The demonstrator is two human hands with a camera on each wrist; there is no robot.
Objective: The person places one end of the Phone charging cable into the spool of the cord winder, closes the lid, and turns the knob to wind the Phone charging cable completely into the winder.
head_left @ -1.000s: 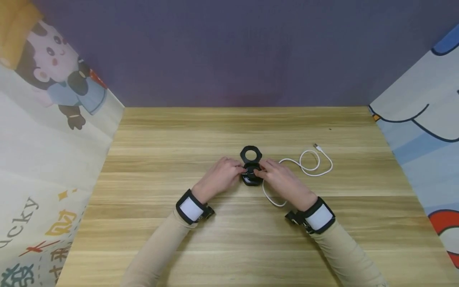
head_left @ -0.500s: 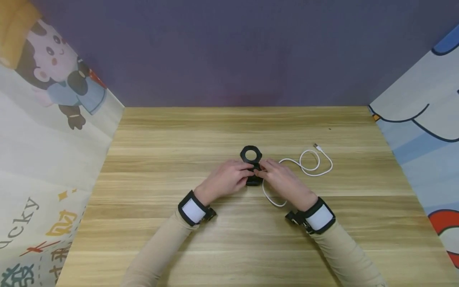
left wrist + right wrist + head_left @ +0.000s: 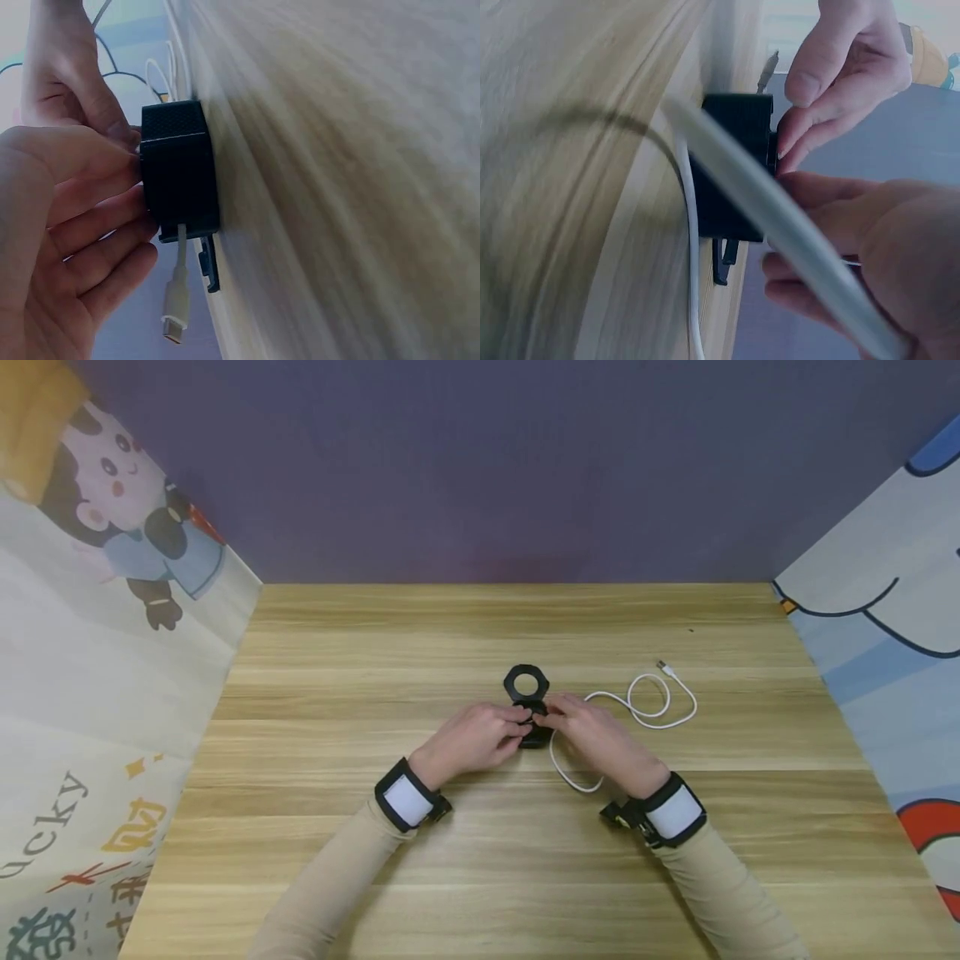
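A small black cable case [image 3: 536,740] stands on the wooden table, its lid [image 3: 526,684] with a round hole flipped open toward the back. At the case's open top, the fingertips and thumb of my left hand [image 3: 477,737] pinch from the left. My right hand [image 3: 596,737] grips at the right side of the same opening, and its fingers hide part of it. A white charging cable [image 3: 761,199] runs past my right hand. Its small metal-tipped plug [image 3: 176,307] sticks out of the case's far side in the left wrist view. The case's inside is mostly hidden by fingers.
The cable's free length [image 3: 681,722] lies looped on the table at the right, ending in a USB plug [image 3: 663,667]. A purple-grey panel [image 3: 510,477] stands behind the table [image 3: 337,643]. Printed sheets hang at both sides.
My left hand has shifted a little right, so its fingers now reach over the middle of the case's opening and cover more of it. The right hand and lid stay about the same.
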